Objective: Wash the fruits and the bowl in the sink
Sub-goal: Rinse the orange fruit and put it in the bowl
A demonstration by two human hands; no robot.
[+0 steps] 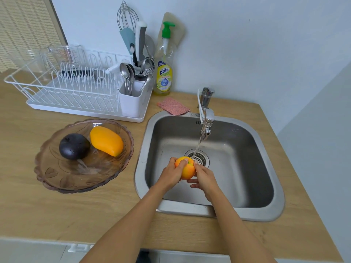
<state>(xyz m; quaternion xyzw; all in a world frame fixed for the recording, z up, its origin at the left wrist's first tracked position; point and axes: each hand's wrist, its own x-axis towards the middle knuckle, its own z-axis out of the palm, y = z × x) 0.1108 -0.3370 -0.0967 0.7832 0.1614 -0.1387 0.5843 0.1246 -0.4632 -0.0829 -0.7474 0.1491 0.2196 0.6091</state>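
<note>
1. The scene is bright and evenly lit with soft, cool daylight; the wall (pixel 247 44) looks pale blue-white.
2. Shadows are faint and soft: a light one lies under the bowl (pixel 57 179) and inside the sink (pixel 266 186) along its near wall.
3. Mild glare shows on the sink's rim and the faucet (pixel 208 118).
4. Wide-angle distortion bends the counter (pixel 38 215) edges and the wall corner.
5. Focus is fairly sharp centrally, softer toward the corners.
</note>
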